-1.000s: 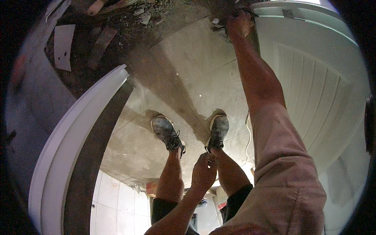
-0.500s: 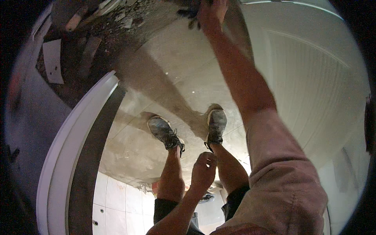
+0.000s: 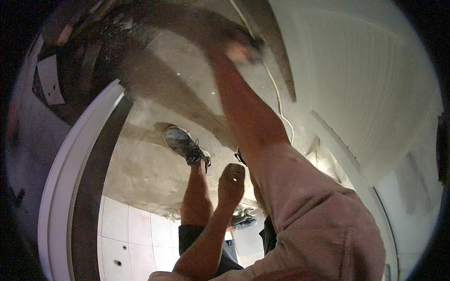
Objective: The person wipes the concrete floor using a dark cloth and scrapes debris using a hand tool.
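Note:
My right hand (image 3: 241, 52) is stretched far forward at the end of a pink-sleeved arm, and motion smears its fingers. A dark object (image 3: 257, 44) shows against it, too blurred to name; the hand seems closed on it. A pale cable (image 3: 280, 100) runs from the top, past this hand and down toward the floor beside my forearm. My left hand (image 3: 231, 181) hangs low between my legs with its fingers curled. A small pale spot shows among those fingers, and whatever they hold, if anything, cannot be made out.
A white door edge (image 3: 70, 154) stands at the left. Debris and a pale board (image 3: 50, 79) lie far left. A pale, streaked panel (image 3: 356, 79) rises on the right. My dark shoe (image 3: 180, 143) stands on the dusty floor (image 3: 140, 164), with white tiles (image 3: 124, 229) behind.
My right hand has swung nearer and turned, with the dark object now on its right side. The cable has come into view. My left hand stays curled; the view has shifted slightly.

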The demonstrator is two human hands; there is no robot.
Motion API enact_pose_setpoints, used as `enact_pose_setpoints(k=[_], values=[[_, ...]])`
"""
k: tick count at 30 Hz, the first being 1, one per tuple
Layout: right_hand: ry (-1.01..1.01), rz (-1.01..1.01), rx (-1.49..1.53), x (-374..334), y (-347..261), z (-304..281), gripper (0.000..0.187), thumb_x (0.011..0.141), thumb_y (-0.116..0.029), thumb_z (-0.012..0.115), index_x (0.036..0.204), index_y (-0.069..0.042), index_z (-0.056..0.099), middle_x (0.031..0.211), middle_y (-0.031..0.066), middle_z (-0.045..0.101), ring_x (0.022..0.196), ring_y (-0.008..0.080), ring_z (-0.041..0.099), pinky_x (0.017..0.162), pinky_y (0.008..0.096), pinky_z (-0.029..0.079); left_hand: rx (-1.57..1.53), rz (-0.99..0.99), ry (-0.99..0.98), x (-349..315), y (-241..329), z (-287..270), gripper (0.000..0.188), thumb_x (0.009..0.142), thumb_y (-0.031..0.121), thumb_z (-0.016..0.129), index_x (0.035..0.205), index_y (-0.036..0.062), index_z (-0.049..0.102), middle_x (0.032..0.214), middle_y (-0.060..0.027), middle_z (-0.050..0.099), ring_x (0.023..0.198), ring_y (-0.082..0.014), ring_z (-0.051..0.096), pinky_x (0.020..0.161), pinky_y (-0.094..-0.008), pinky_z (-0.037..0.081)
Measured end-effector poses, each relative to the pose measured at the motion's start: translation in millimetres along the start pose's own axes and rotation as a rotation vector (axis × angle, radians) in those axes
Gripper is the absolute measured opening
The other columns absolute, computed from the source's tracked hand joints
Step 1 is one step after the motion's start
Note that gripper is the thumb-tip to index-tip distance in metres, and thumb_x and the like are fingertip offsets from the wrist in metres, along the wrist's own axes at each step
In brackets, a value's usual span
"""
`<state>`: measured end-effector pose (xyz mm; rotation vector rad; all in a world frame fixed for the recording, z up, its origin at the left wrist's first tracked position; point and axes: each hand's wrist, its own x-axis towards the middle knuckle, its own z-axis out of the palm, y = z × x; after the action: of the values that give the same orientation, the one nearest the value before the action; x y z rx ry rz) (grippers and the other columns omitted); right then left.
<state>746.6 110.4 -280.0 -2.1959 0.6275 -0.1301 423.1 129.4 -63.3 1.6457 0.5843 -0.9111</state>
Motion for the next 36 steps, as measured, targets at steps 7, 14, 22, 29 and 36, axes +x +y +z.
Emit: enact_pose_setpoints(k=[7,14,22,29,36], values=[[0.095,-0.468,0.388,19,-249,-36,0.035,0.089,-0.019,0.065,0.118,-0.001,0.058,0.109,0.0228,0.063,0.099,0.0346,0.063,0.081,0.0448,0.051,0.401,0.046,0.026,-58,-94,-29,0.019,0.094,0.017,0.059,0.089,-0.0021,0.061,0.075,-0.0159,0.059,0.066,-0.0295,0.059,0.071,-0.0416,0.052],[-0.864,-0.201,-0.007,-106,-220,-270,0.042,0.080,-0.027,0.072,0.107,0.003,0.059,0.099,0.0263,0.061,0.097,0.0446,0.060,0.082,0.0515,0.047,-0.942,-0.430,-0.072,-183,85,-93,0.048,0.102,0.042,0.049,0.135,0.0070,0.047,0.114,-0.0160,0.065,0.104,-0.0298,0.066,0.087,-0.0503,0.056],[-0.761,0.016,0.089,-272,-239,-538,0.036,0.094,-0.028,0.063,0.119,-0.001,0.061,0.114,0.0159,0.066,0.101,0.0314,0.065,0.093,0.0389,0.049,-1.041,-0.414,-0.311,-257,188,-120,0.042,0.103,0.034,0.047,0.131,0.0034,0.055,0.118,-0.0174,0.065,0.102,-0.0307,0.067,0.089,-0.0450,0.058],[0.396,0.751,0.475,-259,-147,-736,0.052,0.093,-0.002,0.053,0.139,-0.018,0.038,0.098,0.0151,0.062,0.077,0.0240,0.062,0.068,0.0379,0.055,-0.621,-0.188,-0.058,-324,175,-188,0.041,0.092,0.023,0.063,0.123,-0.0024,0.058,0.110,-0.0156,0.067,0.096,-0.0277,0.068,0.083,-0.0386,0.056],[0.271,0.578,0.774,-214,-65,-815,0.049,0.086,-0.002,0.060,0.130,-0.012,0.041,0.103,0.0133,0.057,0.075,0.0232,0.063,0.059,0.0349,0.054,-0.134,-0.111,0.203,-408,145,-167,0.039,0.093,0.035,0.064,0.101,-0.0031,0.066,0.092,-0.0107,0.067,0.084,-0.0204,0.064,0.074,-0.0369,0.051]])
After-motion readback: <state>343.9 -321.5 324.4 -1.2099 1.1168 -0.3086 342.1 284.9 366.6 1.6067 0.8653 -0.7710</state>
